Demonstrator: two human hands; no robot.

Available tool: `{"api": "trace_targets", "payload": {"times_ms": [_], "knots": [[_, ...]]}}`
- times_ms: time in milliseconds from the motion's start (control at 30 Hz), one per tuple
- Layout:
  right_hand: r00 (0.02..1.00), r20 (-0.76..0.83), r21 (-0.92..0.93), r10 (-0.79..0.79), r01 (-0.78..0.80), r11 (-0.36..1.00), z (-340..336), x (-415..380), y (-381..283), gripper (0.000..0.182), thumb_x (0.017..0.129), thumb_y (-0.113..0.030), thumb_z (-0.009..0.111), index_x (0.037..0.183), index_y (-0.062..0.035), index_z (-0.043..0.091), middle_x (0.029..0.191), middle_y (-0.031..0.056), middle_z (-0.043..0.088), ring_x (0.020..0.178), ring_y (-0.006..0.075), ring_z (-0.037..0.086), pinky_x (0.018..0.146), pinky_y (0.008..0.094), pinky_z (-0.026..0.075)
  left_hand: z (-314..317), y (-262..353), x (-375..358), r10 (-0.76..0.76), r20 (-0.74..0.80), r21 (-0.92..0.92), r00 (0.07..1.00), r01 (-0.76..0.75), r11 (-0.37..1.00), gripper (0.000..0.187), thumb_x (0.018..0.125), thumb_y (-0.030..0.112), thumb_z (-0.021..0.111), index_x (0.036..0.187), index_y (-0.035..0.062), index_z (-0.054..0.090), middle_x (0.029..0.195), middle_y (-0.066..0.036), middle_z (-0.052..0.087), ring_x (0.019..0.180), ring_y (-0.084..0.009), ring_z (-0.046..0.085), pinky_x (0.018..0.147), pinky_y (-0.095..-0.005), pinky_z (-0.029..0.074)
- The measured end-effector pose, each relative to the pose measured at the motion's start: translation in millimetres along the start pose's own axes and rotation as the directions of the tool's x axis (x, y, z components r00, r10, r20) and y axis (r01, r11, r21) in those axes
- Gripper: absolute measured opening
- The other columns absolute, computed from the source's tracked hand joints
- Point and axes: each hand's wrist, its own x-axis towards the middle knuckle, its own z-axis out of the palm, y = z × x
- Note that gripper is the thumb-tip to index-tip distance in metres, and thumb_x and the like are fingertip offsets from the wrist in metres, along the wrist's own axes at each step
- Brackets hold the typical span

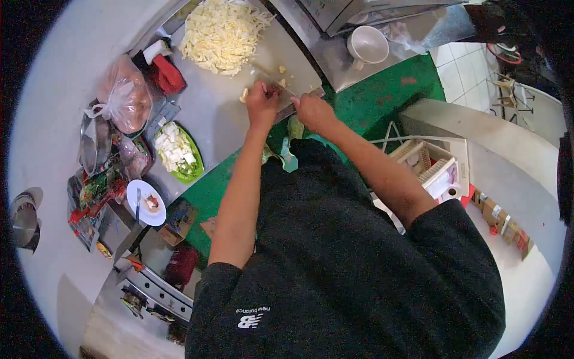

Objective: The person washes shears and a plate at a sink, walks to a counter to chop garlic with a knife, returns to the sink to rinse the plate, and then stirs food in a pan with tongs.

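Note:
My right hand [315, 113] is wrapped round the handle of a knife [276, 82], its blade pointing up and left over the pale work surface [209, 107]. Close beside it, my left hand [262, 102] has its fingers curled down near the blade; what they hold is hidden. A small pale yellow piece [244, 94] lies at the left fingertips, and a few bits [283, 70] are scattered past the blade. Farther out is a large heap of shredded pale yellow vegetable [221, 37]. A green dish [196, 158] of chopped white pieces stands to the left.
Along the left wall are a tied plastic bag [127, 96], a red cloth [167, 75], a strainer [94, 143] and packets. A white plate [146, 216] and a stove [158, 293] are nearer. At right are a white mug [367, 45] and a cream dish rack [430, 161].

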Motion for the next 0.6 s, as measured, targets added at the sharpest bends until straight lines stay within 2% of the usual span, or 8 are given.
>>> {"api": "trace_targets", "payload": {"times_ms": [100,167,333,400,467,533,567,600], "knots": [[0.998,-0.067,0.017,0.011,-0.010,1.000,20,3,5,0.049,0.102,-0.039,0.039,0.091,0.0012,0.065,0.080,0.0228,0.067,0.073,0.0414,0.068,0.066,0.0519,0.056,1,-6,1,-0.025,0.015,0.034,1.000,0.025,0.999,0.024,0.075,0.006,0.071,0.080,0.0053,0.048,0.065,-0.015,0.057,0.062,-0.0362,0.058,0.061,-0.0447,0.047],[0.996,-0.087,0.017,0.002,0.000,1.000,18,4,5,0.049,0.102,-0.038,0.039,0.091,0.0012,0.065,0.080,0.0225,0.067,0.071,0.0412,0.068,0.065,0.0513,0.056,1,-6,-4,-0.076,0.089,0.067,0.993,0.071,0.995,0.026,0.077,0.013,0.073,0.084,0.0080,0.049,0.073,-0.013,0.058,0.068,-0.0346,0.057,0.065,-0.0428,0.047],[0.978,0.069,-0.101,-0.195,0.201,0.974,-34,14,7,0.045,0.103,-0.034,0.038,0.091,0.0006,0.064,0.080,0.0214,0.067,0.074,0.0389,0.068,0.064,0.0499,0.056,-6,17,-10,-0.067,0.112,-0.070,0.991,0.075,0.995,0.032,0.073,0.011,0.076,0.085,0.0049,0.047,0.077,-0.016,0.058,0.073,-0.0363,0.057,0.067,-0.0422,0.046],[0.979,0.067,-0.102,-0.192,0.198,0.975,-26,15,14,0.042,0.102,-0.033,0.039,0.094,-0.0010,0.065,0.082,0.0213,0.067,0.076,0.0398,0.067,0.065,0.0504,0.056,-2,19,-11,-0.079,0.122,-0.095,0.989,0.091,0.991,0.034,0.072,0.012,0.077,0.085,0.0046,0.047,0.079,-0.016,0.058,0.077,-0.0367,0.057,0.068,-0.0427,0.046],[0.980,0.063,-0.103,-0.191,0.196,0.975,-15,18,17,0.039,0.102,-0.032,0.040,0.096,-0.0026,0.065,0.084,0.0212,0.067,0.078,0.0407,0.067,0.066,0.0509,0.056,4,21,-8,-0.090,0.087,0.068,0.992,0.084,0.994,0.037,0.071,0.015,0.080,0.085,0.0039,0.048,0.081,-0.016,0.058,0.081,-0.0377,0.058,0.071,-0.0442,0.046],[0.997,0.031,-0.036,-0.066,0.067,0.997,-3,24,18,0.036,0.102,-0.029,0.039,0.098,-0.0038,0.064,0.086,0.0211,0.066,0.079,0.0430,0.066,0.069,0.0526,0.054,7,19,-6,-0.039,0.066,0.075,0.997,0.034,0.997,0.036,0.071,0.014,0.080,0.086,0.0042,0.048,0.080,-0.015,0.058,0.081,-0.0380,0.058,0.071,-0.0449,0.047],[0.996,0.037,-0.038,-0.079,0.080,0.996,-3,27,20,0.036,0.102,-0.029,0.039,0.098,-0.0038,0.064,0.086,0.0211,0.066,0.079,0.0430,0.066,0.069,0.0526,0.054,8,16,-6,0.013,0.052,0.085,0.999,-0.017,0.996,0.035,0.072,0.014,0.079,0.087,0.0045,0.049,0.080,-0.015,0.058,0.081,-0.0383,0.059,0.071,-0.0457,0.047],[0.983,0.046,-0.027,-0.177,0.179,0.984,-6,30,25,0.038,0.102,-0.031,0.039,0.097,-0.0019,0.064,0.086,0.0222,0.066,0.079,0.0439,0.065,0.071,0.0533,0.054,11,14,-4,0.008,0.039,0.092,0.999,-0.011,0.996,0.035,0.072,0.014,0.079,0.087,0.0045,0.049,0.080,-0.015,0.058,0.081,-0.0383,0.059,0.071,-0.0457,0.047]]}}
